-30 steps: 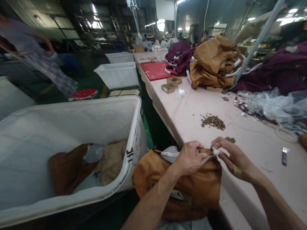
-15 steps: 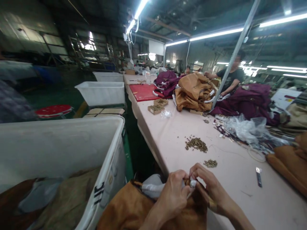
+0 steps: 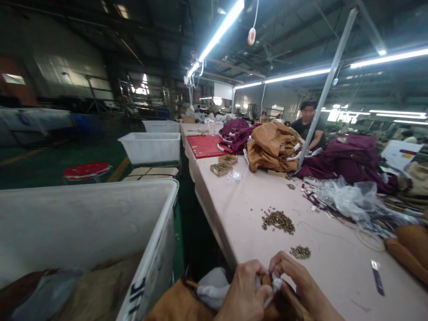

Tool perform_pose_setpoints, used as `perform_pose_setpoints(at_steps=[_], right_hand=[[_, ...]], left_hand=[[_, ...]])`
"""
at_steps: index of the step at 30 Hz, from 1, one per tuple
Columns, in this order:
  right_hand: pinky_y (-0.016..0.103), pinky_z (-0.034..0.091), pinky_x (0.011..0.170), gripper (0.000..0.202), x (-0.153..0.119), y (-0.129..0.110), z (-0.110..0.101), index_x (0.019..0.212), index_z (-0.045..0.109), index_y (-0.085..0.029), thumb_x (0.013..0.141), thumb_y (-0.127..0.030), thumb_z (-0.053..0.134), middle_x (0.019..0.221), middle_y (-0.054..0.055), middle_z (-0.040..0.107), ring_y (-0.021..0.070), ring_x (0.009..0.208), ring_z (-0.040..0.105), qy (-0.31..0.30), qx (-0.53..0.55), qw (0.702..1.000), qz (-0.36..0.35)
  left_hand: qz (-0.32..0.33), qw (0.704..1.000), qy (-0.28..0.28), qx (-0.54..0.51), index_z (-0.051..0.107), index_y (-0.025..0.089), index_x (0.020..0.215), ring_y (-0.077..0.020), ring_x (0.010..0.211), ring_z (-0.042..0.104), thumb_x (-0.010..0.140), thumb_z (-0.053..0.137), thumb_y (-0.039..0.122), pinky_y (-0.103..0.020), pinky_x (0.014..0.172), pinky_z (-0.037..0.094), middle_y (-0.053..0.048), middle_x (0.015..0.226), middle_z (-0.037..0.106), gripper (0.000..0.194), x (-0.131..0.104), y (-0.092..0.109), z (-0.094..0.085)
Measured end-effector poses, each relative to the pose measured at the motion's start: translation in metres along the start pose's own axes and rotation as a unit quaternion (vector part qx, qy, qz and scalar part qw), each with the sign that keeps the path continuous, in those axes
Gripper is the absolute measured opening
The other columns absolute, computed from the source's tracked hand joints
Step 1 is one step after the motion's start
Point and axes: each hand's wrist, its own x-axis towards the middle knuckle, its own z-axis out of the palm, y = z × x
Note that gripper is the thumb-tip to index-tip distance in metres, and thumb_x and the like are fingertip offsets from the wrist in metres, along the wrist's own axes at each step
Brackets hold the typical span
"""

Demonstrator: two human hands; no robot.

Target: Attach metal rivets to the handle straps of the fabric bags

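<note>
My left hand (image 3: pixel 245 290) and my right hand (image 3: pixel 296 278) meet at the bottom centre over a brown bag (image 3: pixel 179 303) at the table's near edge. Fingers of both hands are closed around a brown strap (image 3: pixel 266 280) of it, partly covered in white wrapping. Another white-wrapped piece (image 3: pixel 212 292) shows left of my left hand. The fingers hide whatever small part may sit between them. Just beyond my right hand lies a small heap of brass-coloured metal studs (image 3: pixel 300 252), with a larger stud pile (image 3: pixel 278 221) behind it.
A large white bin (image 3: pixel 160 214) holding fabric stands at left. On the pink-covered table (image 3: pixel 220 200) are a snap-off cutter (image 3: pixel 377 277), small boxes of studs (image 3: pixel 221 168), crumpled plastic (image 3: pixel 351 196), and heaped brown bags (image 3: pixel 274 145) and purple bags (image 3: pixel 347 156). A person (image 3: pixel 309 127) stands behind the pole.
The view has tilted up, so the table and my hands sit lower in the picture. Both hands keep hold of the strap, with slight finger movement. The person across the table has turned.
</note>
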Motion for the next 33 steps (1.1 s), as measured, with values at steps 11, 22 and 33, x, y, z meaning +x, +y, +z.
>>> perform_pose_setpoints(at_steps=[11,22,33], right_hand=[[0.034,0.045,0.077,0.031,-0.001,0.01,0.01,0.092,0.05,-0.023,0.106,-0.048,0.038,0.094,0.007,0.058,0.0217,0.087,0.058,0.02,0.026,0.999,0.003],[0.029,0.044,0.067,0.047,-0.013,0.005,-0.002,0.091,0.061,-0.018,0.082,-0.063,0.073,0.079,0.002,0.06,0.0181,0.075,0.054,0.01,0.148,0.946,0.286],[0.028,0.043,0.065,0.034,-0.013,0.014,0.011,0.089,0.064,-0.016,0.068,-0.03,0.086,0.079,0.002,0.065,0.0166,0.072,0.057,0.083,0.29,0.896,0.326]], left_hand=[[-0.001,1.0,0.0,0.017,0.066,0.016,0.106,-0.0254,0.104,0.06,0.079,0.061,0.019,-0.037,0.096,0.047,-0.01,0.11,0.067,0.028,-0.002,-0.005,0.001],[0.072,0.997,0.033,0.024,0.057,0.022,0.13,-0.0248,0.106,0.061,0.075,0.062,0.012,-0.035,0.097,0.048,-0.009,0.116,0.067,0.057,-0.006,-0.016,0.012],[0.07,0.997,0.004,0.033,0.062,0.024,0.116,-0.0232,0.103,0.059,0.073,0.061,0.011,-0.033,0.094,0.047,-0.005,0.111,0.068,0.045,-0.003,0.011,-0.006]])
